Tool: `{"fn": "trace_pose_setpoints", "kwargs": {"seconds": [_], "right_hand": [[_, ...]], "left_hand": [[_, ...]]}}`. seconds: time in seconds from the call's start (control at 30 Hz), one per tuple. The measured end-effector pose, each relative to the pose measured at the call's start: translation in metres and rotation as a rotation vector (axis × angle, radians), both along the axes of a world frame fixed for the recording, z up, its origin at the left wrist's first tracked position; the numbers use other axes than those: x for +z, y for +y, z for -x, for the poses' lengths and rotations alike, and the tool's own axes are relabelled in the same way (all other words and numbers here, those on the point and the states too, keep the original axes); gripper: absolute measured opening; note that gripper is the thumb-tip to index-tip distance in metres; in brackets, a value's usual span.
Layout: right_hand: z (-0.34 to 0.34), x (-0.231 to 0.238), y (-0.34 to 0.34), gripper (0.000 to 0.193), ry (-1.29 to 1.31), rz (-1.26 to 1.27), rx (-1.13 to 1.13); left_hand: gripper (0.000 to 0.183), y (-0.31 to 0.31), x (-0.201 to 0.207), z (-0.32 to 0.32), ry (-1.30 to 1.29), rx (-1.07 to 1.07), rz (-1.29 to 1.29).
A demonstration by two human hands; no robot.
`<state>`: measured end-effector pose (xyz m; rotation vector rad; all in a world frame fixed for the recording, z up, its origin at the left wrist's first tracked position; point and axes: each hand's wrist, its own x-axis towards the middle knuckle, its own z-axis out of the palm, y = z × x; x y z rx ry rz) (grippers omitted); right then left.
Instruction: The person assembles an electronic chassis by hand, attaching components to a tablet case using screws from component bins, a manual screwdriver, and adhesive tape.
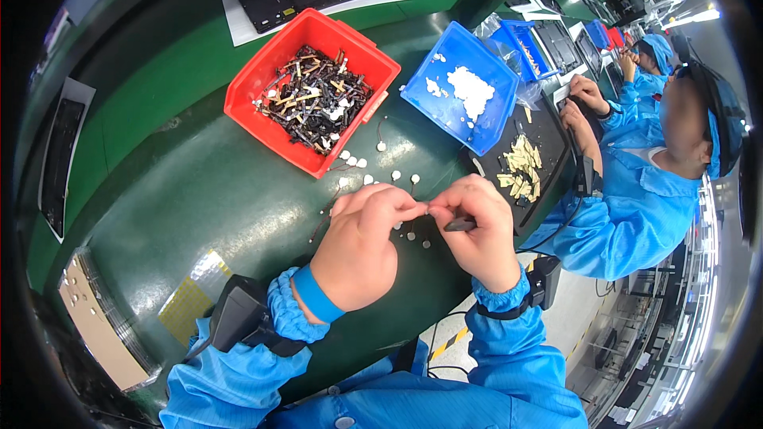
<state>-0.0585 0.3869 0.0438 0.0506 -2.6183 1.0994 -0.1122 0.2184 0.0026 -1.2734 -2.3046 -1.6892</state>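
Head view. The left hand [362, 242] and right hand [481, 230] meet at frame centre, fingertips touching. Both pinch a small part [424, 209] between thumb and forefinger; it is too small to identify. The right hand is also closed around a dark slim tool [459, 224].

At 12 o'clock from the hands, the red bin [262, 79] holds a tangled heap of dark wired components [314, 99]. At 1 o'clock, the blue bin [497, 71] contains white pieces [470, 91]. Small white discs [373, 167] lie scattered on the green table [199, 199] between bins and hands.

Progress judgement: the red bin's stock appears large, so most work likely remains. A co-worker's sleeve [628, 214] lies at 3 o'clock.
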Motion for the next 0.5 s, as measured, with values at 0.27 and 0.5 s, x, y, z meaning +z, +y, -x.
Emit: {"fn": "trace_pose_setpoints", "kwargs": {"seconds": [0.27,0.5], "right_hand": [[0.055,0.025,0.055,0.007,0.287,-0.453,-0.457],[0.015,0.009,0.010,0.017,0.130,-0.389,-0.277]], "left_hand": [[0.047,-0.003,0.007,0.000,-0.072,0.042,0.107],[0.044,-0.006,0.001,0.001,-0.104,0.145,0.121]]}}
